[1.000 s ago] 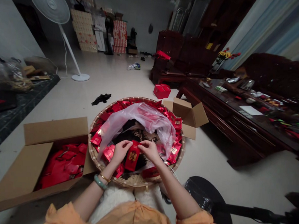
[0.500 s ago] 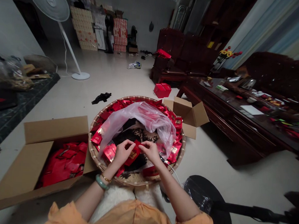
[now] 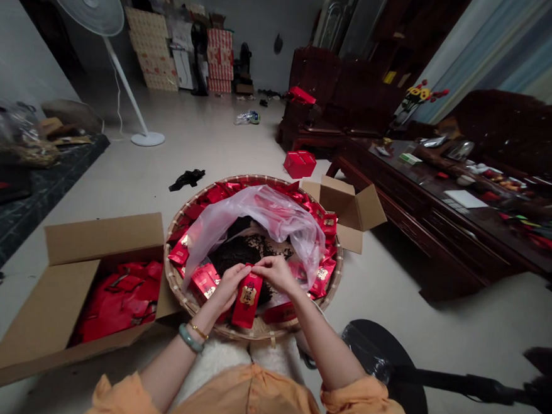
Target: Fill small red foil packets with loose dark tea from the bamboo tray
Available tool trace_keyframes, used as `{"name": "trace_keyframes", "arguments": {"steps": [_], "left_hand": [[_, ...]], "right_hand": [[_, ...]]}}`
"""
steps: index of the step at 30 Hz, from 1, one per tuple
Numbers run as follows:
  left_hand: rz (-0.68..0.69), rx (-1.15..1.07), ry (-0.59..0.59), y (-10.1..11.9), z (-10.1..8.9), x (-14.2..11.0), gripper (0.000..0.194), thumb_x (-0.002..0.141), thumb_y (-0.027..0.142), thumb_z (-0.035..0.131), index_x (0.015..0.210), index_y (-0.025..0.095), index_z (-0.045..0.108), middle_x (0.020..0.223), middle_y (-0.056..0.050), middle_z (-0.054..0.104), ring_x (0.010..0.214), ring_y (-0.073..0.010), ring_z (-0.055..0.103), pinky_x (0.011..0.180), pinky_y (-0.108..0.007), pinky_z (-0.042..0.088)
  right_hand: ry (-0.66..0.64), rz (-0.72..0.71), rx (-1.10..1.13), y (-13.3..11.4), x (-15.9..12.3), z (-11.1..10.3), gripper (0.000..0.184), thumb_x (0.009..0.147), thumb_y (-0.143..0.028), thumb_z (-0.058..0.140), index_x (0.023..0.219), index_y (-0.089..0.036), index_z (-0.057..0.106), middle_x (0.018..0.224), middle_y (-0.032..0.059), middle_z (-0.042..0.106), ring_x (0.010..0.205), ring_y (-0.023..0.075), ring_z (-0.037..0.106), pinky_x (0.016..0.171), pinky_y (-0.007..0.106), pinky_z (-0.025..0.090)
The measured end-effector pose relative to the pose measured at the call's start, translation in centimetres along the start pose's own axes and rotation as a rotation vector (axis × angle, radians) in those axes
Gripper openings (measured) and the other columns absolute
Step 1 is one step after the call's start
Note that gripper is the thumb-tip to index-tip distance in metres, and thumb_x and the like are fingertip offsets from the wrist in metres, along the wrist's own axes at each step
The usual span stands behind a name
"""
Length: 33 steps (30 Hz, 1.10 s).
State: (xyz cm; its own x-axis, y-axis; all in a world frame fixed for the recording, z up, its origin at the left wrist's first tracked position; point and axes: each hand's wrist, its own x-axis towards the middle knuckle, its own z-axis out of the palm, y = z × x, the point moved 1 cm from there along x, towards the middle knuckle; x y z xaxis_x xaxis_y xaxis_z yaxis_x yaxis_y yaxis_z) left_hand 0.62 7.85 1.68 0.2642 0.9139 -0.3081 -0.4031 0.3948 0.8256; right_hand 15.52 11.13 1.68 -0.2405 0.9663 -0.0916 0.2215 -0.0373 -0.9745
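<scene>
Between my two hands a red packet [image 3: 247, 303] with dark characters on a gold patch hangs face up over the near side of a round bamboo basket [image 3: 170, 288]. My left hand [image 3: 229, 286] pinches its top left edge. With thumb and fingers closed, my right hand [image 3: 274, 273] grips the top right of the same packet. Behind them a clear plastic bag [image 3: 261, 206] lies spread in the basket, its mouth showing dark loose leaves [image 3: 239, 255], probably tea. More red packets [image 3: 204, 281] ring the bag along the basket's inside.
At the left stands an open carton [image 3: 68, 300] full of red packets. Another open carton [image 3: 351, 206] sits beyond the basket's right side, near a dark wooden table [image 3: 399, 209]. A black round stand base [image 3: 378, 372] is at my right; a white fan [image 3: 146, 138] stands far left.
The packet has turned to show its full printed front and hangs lower. My hands have come together at its top edge, the right hand shifting slightly left.
</scene>
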Motion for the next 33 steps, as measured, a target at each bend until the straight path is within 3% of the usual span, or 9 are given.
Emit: {"name": "trace_keyframes", "arguments": {"steps": [2, 5, 10, 12, 15, 20, 25, 28, 33], "left_hand": [[-0.125, -0.018, -0.11, -0.7, 0.2, -0.3, 0.04, 0.064, 0.033, 0.076, 0.095, 0.015, 0.06, 0.077, -0.003, 0.067, 0.06, -0.0136, 0.064, 0.057, -0.024, 0.05], [-0.226, 0.028, -0.138, -1.5, -0.2, -0.2, 0.049, 0.061, 0.028, 0.079, 0.103, 0.014, 0.057, 0.091, -0.01, 0.069, 0.061, -0.0182, 0.067, 0.054, -0.028, 0.053], [-0.194, 0.01, -0.095, -1.8, -1.2, 0.3, 0.043, 0.064, 0.024, 0.077, 0.1, 0.012, 0.058, 0.104, -0.016, 0.067, 0.066, -0.0184, 0.068, 0.057, -0.028, 0.055], [-0.175, -0.009, -0.098, -1.8, -1.2, 0.3, 0.044, 0.062, 0.022, 0.078, 0.1, 0.013, 0.059, 0.109, -0.016, 0.066, 0.068, -0.018, 0.068, 0.06, -0.029, 0.056], [-0.161, -0.032, -0.103, -1.8, -1.0, 0.0, 0.046, 0.058, 0.018, 0.08, 0.099, 0.013, 0.06, 0.111, -0.015, 0.065, 0.071, -0.0181, 0.068, 0.065, -0.03, 0.056], [-0.16, -0.031, -0.075, -1.2, -0.8, -0.4, 0.045, 0.055, 0.018, 0.082, 0.095, 0.012, 0.062, 0.112, -0.017, 0.065, 0.076, -0.0206, 0.069, 0.066, -0.03, 0.056], [-0.151, 0.015, -0.078, -1.2, -1.2, -0.4, 0.048, 0.053, 0.019, 0.082, 0.096, 0.011, 0.063, 0.112, -0.017, 0.064, 0.076, -0.0216, 0.069, 0.065, -0.031, 0.055], [-0.167, 0.063, -0.105, -1.4, -1.2, -0.3, 0.046, 0.053, 0.02, 0.082, 0.094, 0.009, 0.062, 0.096, -0.016, 0.07, 0.07, -0.0206, 0.069, 0.062, -0.029, 0.054], [-0.196, 0.113, -0.147, -1.4, -0.4, -0.5, 0.045, 0.05, 0.019, 0.082, 0.09, 0.009, 0.063, 0.079, -0.011, 0.071, 0.07, -0.0222, 0.069, 0.061, -0.029, 0.052]], "right_hand": [[0.002, 0.015, -0.031, 0.6, 0.1, 0.1, 0.028, 0.068, -0.039, 0.067, 0.071, -0.012, 0.072, 0.057, 0.0009, 0.064, 0.05, 0.0108, 0.052, 0.049, 0.021, 0.038], [0.053, -0.006, -0.12, 1.6, 0.1, -0.4, 0.028, 0.076, -0.039, 0.059, 0.077, -0.014, 0.071, 0.067, 0.0029, 0.068, 0.059, 0.0142, 0.058, 0.055, 0.023, 0.043], [0.209, -0.025, -0.743, 3.3, -1.2, -2.3, 0.032, 0.082, -0.032, 0.055, 0.111, -0.019, 0.062, 0.108, 0.0111, 0.063, 0.098, 0.0233, 0.056, 0.085, 0.034, 0.043], [0.159, 0.04, -1.005, 3.8, -2.0, -2.4, 0.047, 0.076, -0.03, 0.063, 0.121, -0.021, 0.054, 0.115, 0.0133, 0.057, 0.102, 0.0271, 0.053, 0.085, 0.036, 0.042], [0.132, 0.124, -1.16, 4.3, -2.5, -2.2, 0.059, 0.075, -0.027, 0.063, 0.13, -0.02, 0.044, 0.117, 0.0149, 0.052, 0.101, 0.0275, 0.052, 0.08, 0.036, 0.043], [0.092, 0.159, -1.059, 5.0, -2.2, -2.6, 0.058, 0.077, -0.028, 0.059, 0.13, -0.012, 0.044, 0.112, 0.0168, 0.055, 0.102, 0.0283, 0.055, 0.079, 0.035, 0.045], [0.131, 0.049, -0.556, 3.4, -2.1, -4.9, 0.052, 0.073, -0.03, 0.064, 0.122, -0.016, 0.056, 0.116, 0.012, 0.061, 0.106, 0.025, 0.057, 0.089, 0.035, 0.044], [-0.029, -0.015, -0.277, 1.0, -2.3, -5.6, 0.054, 0.07, -0.036, 0.067, 0.119, -0.016, 0.059, 0.117, 0.0094, 0.063, 0.104, 0.0247, 0.058, 0.089, 0.038, 0.045], [-0.248, 0.001, -0.229, -1.9, -2.5, -4.6, 0.053, 0.065, -0.036, 0.072, 0.114, -0.017, 0.063, 0.106, 0.0069, 0.068, 0.092, 0.0236, 0.062, 0.08, 0.034, 0.049]]}}
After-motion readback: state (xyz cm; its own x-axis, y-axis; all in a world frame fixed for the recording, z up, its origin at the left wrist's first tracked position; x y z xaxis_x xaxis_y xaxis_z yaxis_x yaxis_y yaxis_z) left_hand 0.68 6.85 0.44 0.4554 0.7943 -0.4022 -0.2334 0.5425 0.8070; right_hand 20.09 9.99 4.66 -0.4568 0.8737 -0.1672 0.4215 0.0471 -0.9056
